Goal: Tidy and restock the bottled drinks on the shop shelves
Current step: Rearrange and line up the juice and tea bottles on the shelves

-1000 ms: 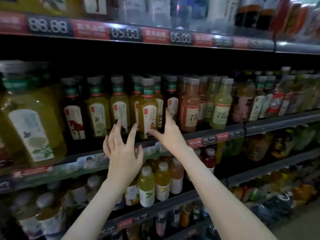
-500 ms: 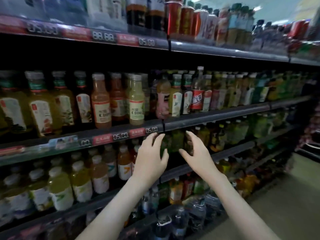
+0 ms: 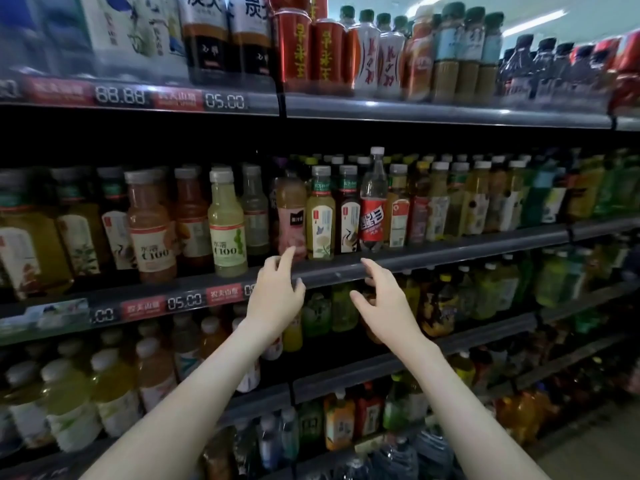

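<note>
Rows of bottled drinks fill the middle shelf (image 3: 450, 252). A pink-labelled bottle (image 3: 291, 216) stands at its front edge, with a yellow-green tea bottle (image 3: 320, 216), a dark tea bottle (image 3: 348, 216) and a taller clear bottle with a red label (image 3: 373, 206) to its right. My left hand (image 3: 277, 292) is raised in front of the shelf edge, fingers loose, its forefinger tip just below the pink-labelled bottle. My right hand (image 3: 384, 299) hovers below the shelf edge, fingers spread and holding nothing.
Two C100 bottles, orange (image 3: 149, 226) and pale green (image 3: 227, 226), stand left of my hands. The top shelf (image 3: 415, 110) carries red cans (image 3: 294, 46) and tall bottles. Lower shelves hold more bottles, and the aisle floor (image 3: 595, 455) shows at bottom right.
The view has moved right along the shelves. Both hands have moved with it, from the tea bottles to the section with the pink-labelled bottle, and risen to the middle shelf edge. Neither holds anything.
</note>
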### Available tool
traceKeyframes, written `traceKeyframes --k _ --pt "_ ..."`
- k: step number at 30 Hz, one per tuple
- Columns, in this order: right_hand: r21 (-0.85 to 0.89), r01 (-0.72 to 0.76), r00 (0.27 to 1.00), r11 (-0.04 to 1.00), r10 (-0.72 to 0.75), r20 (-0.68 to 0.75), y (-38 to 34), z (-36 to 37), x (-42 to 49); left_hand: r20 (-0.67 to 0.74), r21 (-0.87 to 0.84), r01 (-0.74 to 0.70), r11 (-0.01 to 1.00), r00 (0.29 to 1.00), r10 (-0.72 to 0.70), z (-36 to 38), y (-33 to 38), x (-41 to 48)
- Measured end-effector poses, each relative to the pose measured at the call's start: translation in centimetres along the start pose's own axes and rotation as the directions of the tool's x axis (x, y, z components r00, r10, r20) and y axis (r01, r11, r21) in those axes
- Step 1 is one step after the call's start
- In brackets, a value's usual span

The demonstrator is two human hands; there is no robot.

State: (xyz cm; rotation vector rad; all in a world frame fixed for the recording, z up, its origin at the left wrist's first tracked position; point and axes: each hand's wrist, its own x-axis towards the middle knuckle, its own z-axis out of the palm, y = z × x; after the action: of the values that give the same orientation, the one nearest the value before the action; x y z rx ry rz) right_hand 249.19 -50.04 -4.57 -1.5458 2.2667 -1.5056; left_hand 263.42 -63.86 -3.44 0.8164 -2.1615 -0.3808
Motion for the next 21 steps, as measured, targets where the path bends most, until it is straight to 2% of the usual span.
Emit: traceKeyframes --k 6,11,15,18,21 --pt "0.018 0.091 0.995 0.996 -0.092 0.038 0.7 -1.1 7.0 -0.141 -0.029 0.093 0.995 0.985 -0.096 1.7 0.1 8.9" --pt "0.015 0.11 0.991 0.994 -0.111 0.077 2.3 -1.4 10.8 -0.156 -0.091 0.148 0.985 0.974 -0.161 3.6 -0.5 14.0" --pt "0.021 0.136 0.985 0.99 -0.138 0.108 3.6 -1.3 12.1 -0.192 -0.175 0.162 0.971 0.962 -0.195 4.6 -1.0 14.5" --pt "0.106 0.14 0.982 0.984 -0.152 0.11 3.3 -1.3 12.4 -0.299 -0.278 0.051 0.959 0.944 -0.137 5.0 -0.6 12.6" --pt "0.252 0.192 0.969 0.949 -0.223 0.103 1.4 -1.5 11.8 -0.429 -0.176 -0.227 0.958 0.894 0.133 5.3 0.6 9.5"
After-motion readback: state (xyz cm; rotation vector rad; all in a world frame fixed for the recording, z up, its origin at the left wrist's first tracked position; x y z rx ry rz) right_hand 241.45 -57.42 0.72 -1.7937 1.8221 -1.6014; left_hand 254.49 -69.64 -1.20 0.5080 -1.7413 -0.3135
